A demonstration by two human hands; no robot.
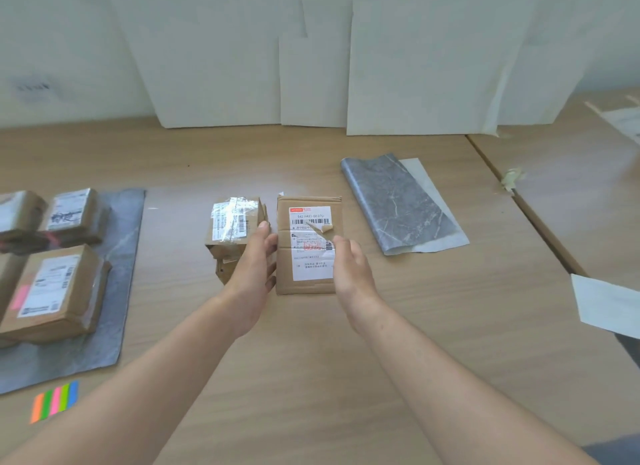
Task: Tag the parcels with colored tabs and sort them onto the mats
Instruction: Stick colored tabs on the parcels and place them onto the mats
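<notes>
A flat cardboard parcel (306, 256) with a white label lies at the table's centre. My left hand (252, 267) sits at its left edge, fingers fairly straight and touching the side, thumb pointing up. My right hand (351, 270) covers its right edge, thumb on the label and fingers bent over the side. A smaller taped parcel (233, 223) stands just left of my left hand. A strip of colored tabs (55, 400) lies near the front left. The left grey mat (128, 222) carries three parcels; the nearest one (52, 291) bears a pink tab. The right grey mat (398, 201) is bare.
White paper sheets (415, 66) lean against the back wall. A second table (571, 159) adjoins on the right, with a seam between them. A loose white sheet (602, 301) overhangs the right front.
</notes>
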